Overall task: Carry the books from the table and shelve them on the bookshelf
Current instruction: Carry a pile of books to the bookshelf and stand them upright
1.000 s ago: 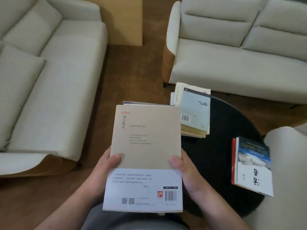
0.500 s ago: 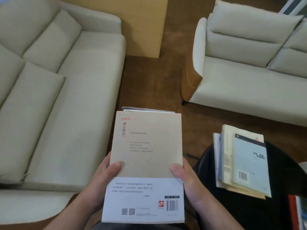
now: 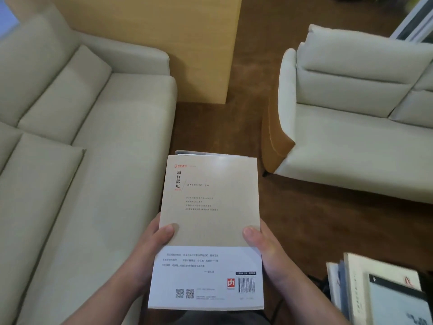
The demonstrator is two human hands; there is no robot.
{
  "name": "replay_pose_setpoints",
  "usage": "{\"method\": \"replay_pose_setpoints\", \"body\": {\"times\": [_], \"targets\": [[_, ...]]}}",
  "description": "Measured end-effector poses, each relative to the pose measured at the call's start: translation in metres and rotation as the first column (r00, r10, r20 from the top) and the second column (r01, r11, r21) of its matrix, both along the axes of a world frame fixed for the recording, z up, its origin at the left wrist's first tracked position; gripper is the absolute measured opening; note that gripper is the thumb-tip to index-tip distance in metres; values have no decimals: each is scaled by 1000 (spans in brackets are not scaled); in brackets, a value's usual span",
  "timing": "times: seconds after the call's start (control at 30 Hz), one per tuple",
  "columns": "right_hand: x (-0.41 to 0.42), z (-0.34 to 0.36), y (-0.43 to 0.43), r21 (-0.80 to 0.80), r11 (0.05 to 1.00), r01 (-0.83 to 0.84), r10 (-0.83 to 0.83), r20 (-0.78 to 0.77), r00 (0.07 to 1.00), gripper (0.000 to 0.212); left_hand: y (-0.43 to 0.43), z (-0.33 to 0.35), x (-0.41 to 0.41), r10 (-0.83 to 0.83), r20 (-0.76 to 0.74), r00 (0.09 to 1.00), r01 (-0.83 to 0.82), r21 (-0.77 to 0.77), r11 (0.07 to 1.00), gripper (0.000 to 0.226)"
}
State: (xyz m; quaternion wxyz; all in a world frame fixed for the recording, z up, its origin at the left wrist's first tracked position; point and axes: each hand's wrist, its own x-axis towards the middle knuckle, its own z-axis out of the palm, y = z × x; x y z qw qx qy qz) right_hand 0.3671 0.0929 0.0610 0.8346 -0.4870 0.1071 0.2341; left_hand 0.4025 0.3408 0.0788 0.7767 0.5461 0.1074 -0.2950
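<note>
So, log the grip first: what have the hands got? —K.

Both are on one load. Left hand (image 3: 150, 250) and right hand (image 3: 269, 253) grip the held stack (image 3: 210, 219) by its long sides, thumbs curled onto the top cover. The other fingers are hidden beneath. The stack is held roughly level in front of the body. The top book is beige with a white band across the near end. The edge of at least one lower book (image 3: 210, 154) shows past its far end. Count below that: cannot tell. —M.

Position relative to start and goal? —K.

The load is off the table (image 3: 427, 283) and over the brown floor (image 3: 253, 127), between the left sofa (image 3: 82, 137) and the right sofa (image 3: 351, 125). Bookshelf: not identifiable in this view. —M.

Progress, then? —K.

Judgement only. Pick-up of this batch is done, the carry is under way and shelving is not yet done. A second pile (image 3: 379, 292) of several books lies at lower right on the dark table, well apart from the load. So at least one further trip looks owed. Nothing visible shows any book shelved. —M.
</note>
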Motion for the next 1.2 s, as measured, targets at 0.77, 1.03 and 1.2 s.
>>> {"method": "replay_pose_setpoints", "body": {"times": [0.77, 1.03, 1.2], "targets": [[403, 23, -133, -170, 981, 93, -88, 40, 995, 110, -133, 8, 425, -46, 38, 998, 47, -39, 998, 82], [566, 36, -165, -274, 936, 220, -215, 47, 975, 73, -168, 12, 615, -185, 110, 976, 179, 64, 982, 98], [640, 36, -187, -189, 919, 345, -348, 18, 937, 95, -201, 25, 697, -276, 100, 956, 275, 24, 961, 82]]}}
